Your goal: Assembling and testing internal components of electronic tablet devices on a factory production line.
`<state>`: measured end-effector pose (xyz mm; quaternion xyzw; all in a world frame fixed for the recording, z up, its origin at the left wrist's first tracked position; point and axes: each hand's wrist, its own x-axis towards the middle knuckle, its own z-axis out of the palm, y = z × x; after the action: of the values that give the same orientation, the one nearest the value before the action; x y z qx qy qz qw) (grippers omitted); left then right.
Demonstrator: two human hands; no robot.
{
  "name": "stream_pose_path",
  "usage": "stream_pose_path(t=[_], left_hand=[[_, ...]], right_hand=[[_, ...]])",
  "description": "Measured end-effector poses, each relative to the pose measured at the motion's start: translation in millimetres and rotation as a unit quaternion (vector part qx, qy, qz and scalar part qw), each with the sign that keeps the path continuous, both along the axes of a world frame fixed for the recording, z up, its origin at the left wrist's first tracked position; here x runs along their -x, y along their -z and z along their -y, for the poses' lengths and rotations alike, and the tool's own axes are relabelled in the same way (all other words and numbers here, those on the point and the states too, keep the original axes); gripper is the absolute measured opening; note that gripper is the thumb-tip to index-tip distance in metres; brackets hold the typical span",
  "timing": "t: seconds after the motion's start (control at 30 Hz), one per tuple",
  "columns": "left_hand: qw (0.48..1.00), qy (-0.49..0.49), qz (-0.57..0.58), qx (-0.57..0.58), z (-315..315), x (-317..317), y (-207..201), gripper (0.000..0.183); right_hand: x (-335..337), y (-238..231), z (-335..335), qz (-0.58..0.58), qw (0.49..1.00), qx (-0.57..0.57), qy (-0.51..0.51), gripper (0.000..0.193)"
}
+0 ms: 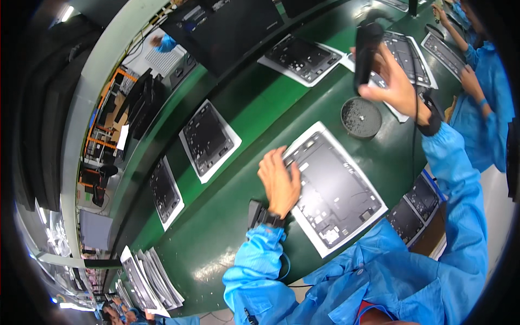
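Observation:
My right hand (pixel 402 91) is raised at the upper right, its fingers wrapped round a thick black cylindrical tool, which looks like an electric screwdriver (pixel 368 54); motion blurs it, and its tip does not show clearly. Just below that hand a round dark dish (pixel 361 118) holds many small bits, apparently screws. My left hand (pixel 280 181) lies with fingers apart along the left edge of a dark flat device housing (pixel 338 184). That housing rests on a white sheet in front of me, with small parts and thin cables inside it.
Similar housings (pixel 208 135) on white sheets lie on the green belt beyond the green table (pixel 208 249). A stack of panels (pixel 157 281) stands at the lower left. More panels (pixel 414 208) sit in a blue-edged holder by my right arm. A co-worker in blue (pixel 485 108) works at the right.

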<state>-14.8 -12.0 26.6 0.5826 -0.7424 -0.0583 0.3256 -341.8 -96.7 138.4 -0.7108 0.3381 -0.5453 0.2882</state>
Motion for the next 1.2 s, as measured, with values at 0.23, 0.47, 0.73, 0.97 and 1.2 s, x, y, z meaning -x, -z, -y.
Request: stream_pose_path(t=[0.23, 0.47, 0.73, 0.97, 1.2], left_hand=[[0.998, 0.025, -0.035, 0.044, 7.8, 21.7, -9.6, 0.05], [0.992, 0.075, -0.099, -0.004, 16.8, -0.4, -0.8, 0.02], [0.987, 0.1, -0.122, -0.028, 16.4, -3.8, -0.4, 0.023], [0.988, 0.102, -0.116, -0.032, 19.3, -3.0, 1.8, 0.023], [0.988, 0.099, -0.115, -0.033, 20.5, -1.9, 2.0, 0.023]], right_hand=[[-46.8, 19.3, 31.3, 0.251, 0.963, 0.02, 0.094, 0.037], [-36.1, 47.4, 31.3, 0.26, 0.96, 0.062, 0.084, 0.032], [-52.3, 63.9, 35.8, 0.275, 0.959, 0.012, 0.074, 0.024], [-51.8, 69.1, 45.8, 0.259, 0.962, 0.02, 0.09, 0.029], [-55.2, 69.2, 48.8, 0.224, 0.968, 0.02, 0.112, 0.034]])
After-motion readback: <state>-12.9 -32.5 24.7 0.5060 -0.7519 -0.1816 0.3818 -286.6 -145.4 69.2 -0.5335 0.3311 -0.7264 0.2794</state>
